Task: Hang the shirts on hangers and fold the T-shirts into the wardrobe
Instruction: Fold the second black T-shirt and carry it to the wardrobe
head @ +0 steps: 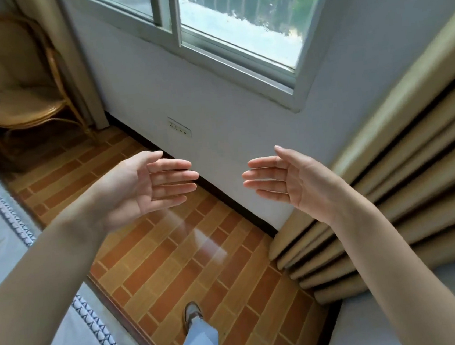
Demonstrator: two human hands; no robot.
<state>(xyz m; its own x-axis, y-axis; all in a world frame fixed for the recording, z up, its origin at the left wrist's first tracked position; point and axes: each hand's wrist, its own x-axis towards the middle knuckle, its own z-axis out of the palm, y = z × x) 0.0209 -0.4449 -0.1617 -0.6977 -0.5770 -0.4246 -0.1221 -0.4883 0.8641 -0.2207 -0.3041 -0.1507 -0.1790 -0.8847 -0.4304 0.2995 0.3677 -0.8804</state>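
Observation:
My left hand [149,184] and my right hand [283,179] are both raised in front of me, palms facing each other, fingers straight. Neither holds anything, and a gap of bare wall and floor lies between the fingertips. No shirt, T-shirt, hanger or wardrobe appears in this view.
A bed with a grey cover and patterned trim [8,212] runs along the left. A rattan chair [23,106] stands in the far left corner. Beige curtains [407,181] hang at right beside a window [222,24]. A wall socket [179,127] sits low. My foot [192,315] is on the tiled floor [179,261].

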